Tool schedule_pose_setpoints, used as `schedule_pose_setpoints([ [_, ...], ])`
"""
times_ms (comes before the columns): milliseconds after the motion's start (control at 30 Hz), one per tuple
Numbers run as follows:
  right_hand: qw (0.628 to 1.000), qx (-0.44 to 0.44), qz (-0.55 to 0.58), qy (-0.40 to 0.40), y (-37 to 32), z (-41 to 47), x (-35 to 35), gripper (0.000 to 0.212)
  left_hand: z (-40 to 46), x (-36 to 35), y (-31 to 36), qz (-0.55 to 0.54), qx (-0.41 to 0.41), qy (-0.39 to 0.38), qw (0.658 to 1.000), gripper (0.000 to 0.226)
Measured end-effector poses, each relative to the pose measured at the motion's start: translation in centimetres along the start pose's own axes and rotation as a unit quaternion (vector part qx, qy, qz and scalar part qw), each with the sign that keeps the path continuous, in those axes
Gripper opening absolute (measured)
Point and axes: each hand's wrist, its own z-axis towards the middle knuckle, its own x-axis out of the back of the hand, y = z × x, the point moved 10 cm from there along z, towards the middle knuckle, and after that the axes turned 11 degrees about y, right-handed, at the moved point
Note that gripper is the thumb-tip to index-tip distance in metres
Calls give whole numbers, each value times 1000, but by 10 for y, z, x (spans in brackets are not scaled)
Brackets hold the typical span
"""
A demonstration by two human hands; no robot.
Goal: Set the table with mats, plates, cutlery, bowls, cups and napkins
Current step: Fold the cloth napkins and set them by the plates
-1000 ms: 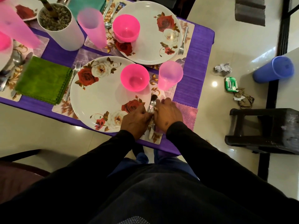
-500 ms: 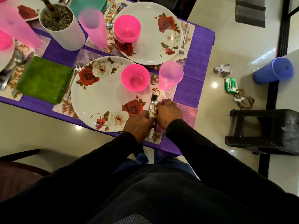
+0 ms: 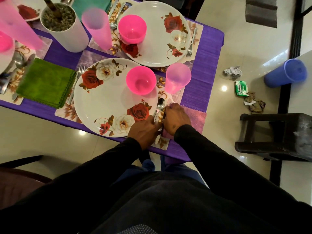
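A rose-patterned plate (image 3: 108, 98) lies on a floral mat (image 3: 162, 142) at the table's near edge, carrying a pink bowl (image 3: 141, 80). Just right of the bowl stands a pink cup (image 3: 177, 77). A spoon (image 3: 160, 104) lies along the plate's right rim, and my left hand (image 3: 145, 130) pinches its handle end. Beside it, my right hand (image 3: 175, 120) rests on a pink napkin (image 3: 195, 117), its fingers curled on the napkin's left edge. Whatever lies between the two hands is mostly hidden. A fork (image 3: 76, 83) is left of the plate.
A second setting with plate (image 3: 157, 39), bowl and fork sits behind. A green napkin (image 3: 45, 81) and a white plant pot (image 3: 62, 27) are at the left. On the floor at the right are a black stool (image 3: 273, 135), litter (image 3: 241, 88) and a blue cup (image 3: 285, 73).
My hands have slid slightly toward me along the cutlery, so the spoon's bowl now shows beyond them. My right hand has settled on the napkin's left edge.
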Motion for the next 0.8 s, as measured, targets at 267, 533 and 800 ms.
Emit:
schedule_pose_setpoints([
  [267,1000,1,22,0,1,3,0,37,0,3,-2,2,11,-7,1000,36],
  [533,999,-1,41,-1,0,1,1,39,-1,1,-5,-3,15,-7,1000,33],
  [800,977,-1,127,169,22,-35,49,49,5,24,12,-47,4,112,993,27],
])
